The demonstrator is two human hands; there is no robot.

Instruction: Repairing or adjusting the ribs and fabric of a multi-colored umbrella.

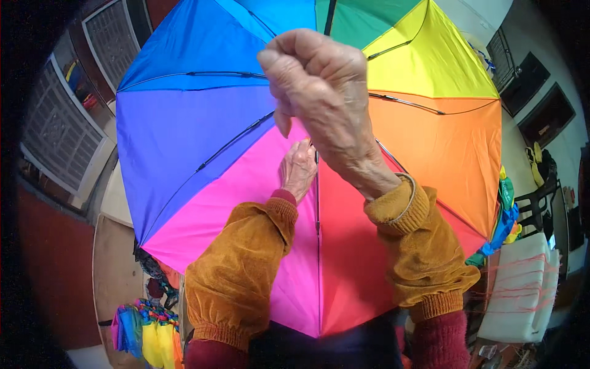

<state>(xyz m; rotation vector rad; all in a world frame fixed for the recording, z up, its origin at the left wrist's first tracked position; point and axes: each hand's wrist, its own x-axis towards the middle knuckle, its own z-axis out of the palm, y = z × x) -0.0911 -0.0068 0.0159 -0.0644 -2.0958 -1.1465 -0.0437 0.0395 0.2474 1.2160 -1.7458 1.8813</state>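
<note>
An opened rainbow umbrella (424, 135) fills the middle of the head view, its inner side with the dark metal ribs facing me. My left hand (298, 167) is closed at the umbrella's centre, over the pink panel, with its fingertips on a rib beside the red panel. Higher and closer to me, my right hand (326, 92) is raised in a fist. Its curled fingers hide whatever they hold, if anything. The right hand and wrist cover the umbrella's hub. Mustard sleeve covers are on both my forearms.
Folded colourful umbrellas (150, 335) lie at the lower left, and more colourful fabric (507, 215) hangs at the right. A white padded block (522, 289) with red threads across it stands at the lower right. Behind it is a black chair (541, 206). Doors with grilles (64, 126) line the left.
</note>
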